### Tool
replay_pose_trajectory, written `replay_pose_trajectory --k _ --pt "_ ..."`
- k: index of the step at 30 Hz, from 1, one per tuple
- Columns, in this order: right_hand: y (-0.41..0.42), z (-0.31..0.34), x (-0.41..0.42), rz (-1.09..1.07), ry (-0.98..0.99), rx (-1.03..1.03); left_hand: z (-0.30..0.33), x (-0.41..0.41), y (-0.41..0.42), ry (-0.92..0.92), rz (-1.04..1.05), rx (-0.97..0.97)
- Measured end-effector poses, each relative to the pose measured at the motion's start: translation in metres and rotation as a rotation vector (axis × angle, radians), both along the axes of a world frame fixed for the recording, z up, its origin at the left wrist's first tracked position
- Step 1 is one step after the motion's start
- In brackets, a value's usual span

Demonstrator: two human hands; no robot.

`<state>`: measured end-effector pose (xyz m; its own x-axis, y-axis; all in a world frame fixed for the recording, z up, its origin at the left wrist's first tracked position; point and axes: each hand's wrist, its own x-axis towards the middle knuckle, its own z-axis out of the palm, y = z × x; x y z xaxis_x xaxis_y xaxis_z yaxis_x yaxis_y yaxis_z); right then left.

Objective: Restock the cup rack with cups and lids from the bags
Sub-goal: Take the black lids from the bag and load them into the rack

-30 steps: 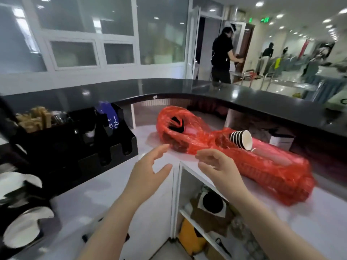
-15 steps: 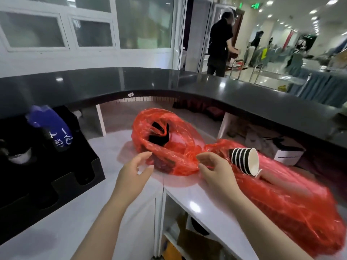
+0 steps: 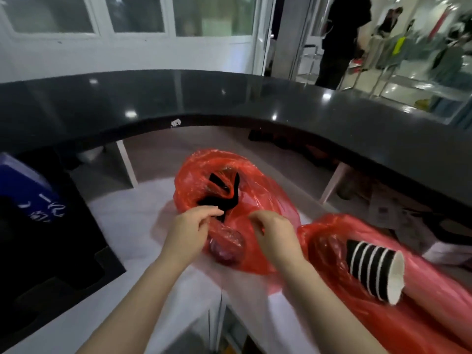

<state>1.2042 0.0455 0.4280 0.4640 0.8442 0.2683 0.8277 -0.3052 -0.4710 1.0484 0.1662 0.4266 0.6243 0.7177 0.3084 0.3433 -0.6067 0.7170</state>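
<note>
A red plastic bag [image 3: 258, 195] lies on the white counter, with black lids [image 3: 224, 198] showing through its mouth. My left hand [image 3: 187, 232] pinches the bag's rim at the opening. Just to the right of it, my right hand [image 3: 274, 236] has its fingers curled on the same bag's plastic. A second red bag [image 3: 421, 290] lies to the right with a stack of black-and-white striped cups [image 3: 373, 270] sticking out of it on its side. The black cup rack [image 3: 46, 254] stands at the left edge.
A curved black countertop [image 3: 255, 98] rises behind the white work surface [image 3: 143, 221]. A blue packet [image 3: 28, 190] sits in the rack. An open cabinet [image 3: 229, 333] is below the counter edge. A person in black [image 3: 339, 39] stands in the far doorway.
Both hands moved forward from above the counter edge onto the left red bag and closed on its plastic. The view dropped and shifted right, so most of the rack left the frame.
</note>
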Motion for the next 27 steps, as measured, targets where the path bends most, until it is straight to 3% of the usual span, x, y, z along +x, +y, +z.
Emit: replay_pose_trajectory --k 7,11,16,21,24,27 --pt "0.046 -0.046 0.020 0.170 0.041 -0.327 -0.014 0.033 0.041 0.324 -0.021 0.118" --pt "0.050 -0.068 0.022 0.217 -0.017 -0.496 -0.038 0.031 0.045 0.495 0.014 0.055" --pt "0.048 -0.065 0.024 0.193 0.030 -0.419 -0.051 0.020 0.049 0.438 0.052 -0.011" --pt "0.054 -0.041 0.028 0.027 0.270 -0.167 -0.037 0.016 0.068 0.287 0.072 0.075" --pt "0.079 -0.033 0.028 -0.011 0.321 -0.145 -0.032 0.019 0.082 0.365 0.151 0.124" --pt "0.105 -0.038 0.022 -0.006 0.341 -0.227 -0.036 0.027 0.094 0.523 0.199 0.034"
